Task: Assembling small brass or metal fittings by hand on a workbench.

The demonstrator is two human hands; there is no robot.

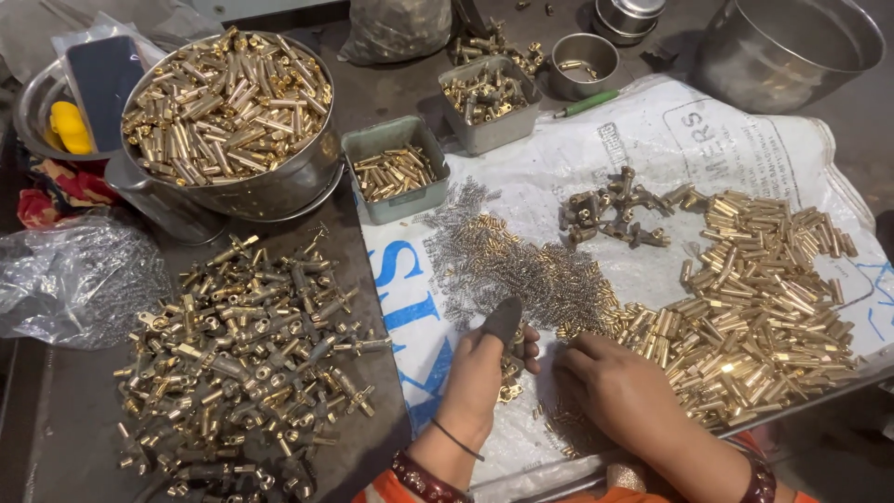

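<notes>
My left hand [484,359], a dark cover over its thumb, is closed around a small brass fitting [511,373] held just above the white sack sheet [596,154]. My right hand [615,384] rests palm down on the sheet beside it, fingers curled over small brass pieces; whether it grips one is hidden. Ahead of both hands lies a spread of small springs and pins [521,265]. A big heap of brass tubes [759,307] lies right of my right hand.
A steel bowl heaped with brass tubes [228,102] stands far left, with assembled brass fittings [242,359] piled below it. Two small grey trays [393,168] [489,98], a small steel cup [584,63], a green pen [587,102], a large steel pot [782,47] and a plastic bag [74,279] surround the sheet.
</notes>
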